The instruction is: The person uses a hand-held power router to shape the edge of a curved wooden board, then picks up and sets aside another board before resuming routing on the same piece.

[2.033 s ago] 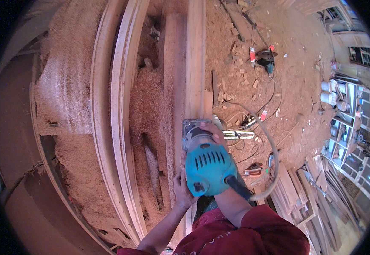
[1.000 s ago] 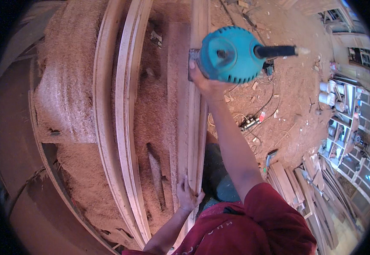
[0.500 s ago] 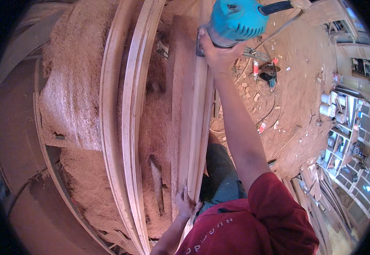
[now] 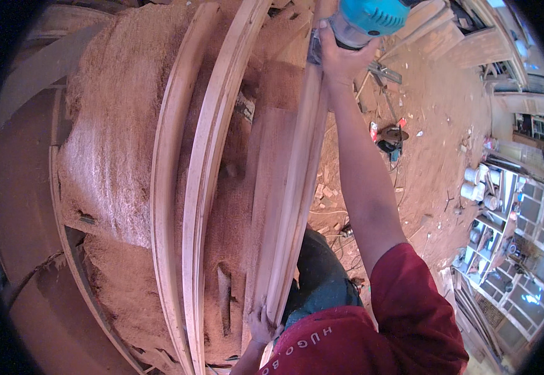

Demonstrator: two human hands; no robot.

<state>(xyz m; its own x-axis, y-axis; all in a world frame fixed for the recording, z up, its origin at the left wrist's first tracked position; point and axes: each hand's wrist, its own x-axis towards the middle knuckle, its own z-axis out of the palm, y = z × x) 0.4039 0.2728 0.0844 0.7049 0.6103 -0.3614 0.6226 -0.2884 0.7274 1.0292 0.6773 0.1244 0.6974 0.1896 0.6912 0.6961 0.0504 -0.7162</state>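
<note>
Far left, a bench heaped with sawdust (image 4: 106, 156) carries 2 curved wooden mouldings (image 4: 187, 187) lying side by side. Next to them lies a long wooden strip (image 4: 297, 206) on edge along the bench's right side. The left hand (image 4: 260, 325) is bent close to the body, fingers clasped on the strip's near end. The right arm is stretched out fully (sleeve bunched at the shoulder), and the right hand (image 4: 340, 59) grasps a teal electric router (image 4: 369, 17) pressed against the strip's far end. A small power tool (image 4: 389, 139) lies on the dusty floor.
</note>
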